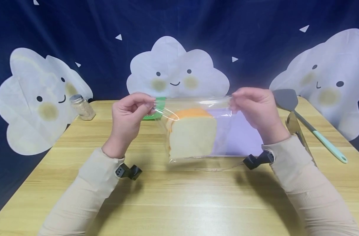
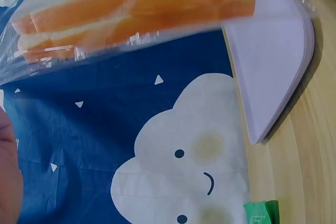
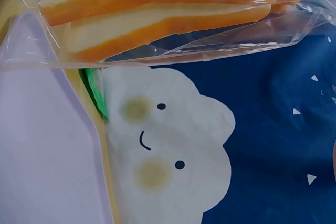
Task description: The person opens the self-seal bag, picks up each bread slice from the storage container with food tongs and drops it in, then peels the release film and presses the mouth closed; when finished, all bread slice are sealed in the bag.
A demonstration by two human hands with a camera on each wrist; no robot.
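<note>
A clear plastic bag (image 1: 223,126) with bread slices (image 1: 192,136) inside is stretched between my hands above the table. Its upper left corner is pinched between the thumb and fingers of my left hand (image 1: 129,118). My right hand (image 1: 254,108) pinches the upper right corner. The slices stand upright at the bag's left side, pale with orange crusts. Both wrist views show the crust edges of the bread (image 2: 136,14) through the film. Only a sliver of the left hand (image 2: 8,171) enters the left wrist view.
Behind the bag lies a lilac tray (image 1: 244,134), with a green packet (image 1: 150,116) to its left. A lidded jar (image 1: 83,108) stands at the back left. On the right are a grey spatula with a mint handle (image 1: 330,146) and a gold metal utensil (image 1: 294,124), partly hidden.
</note>
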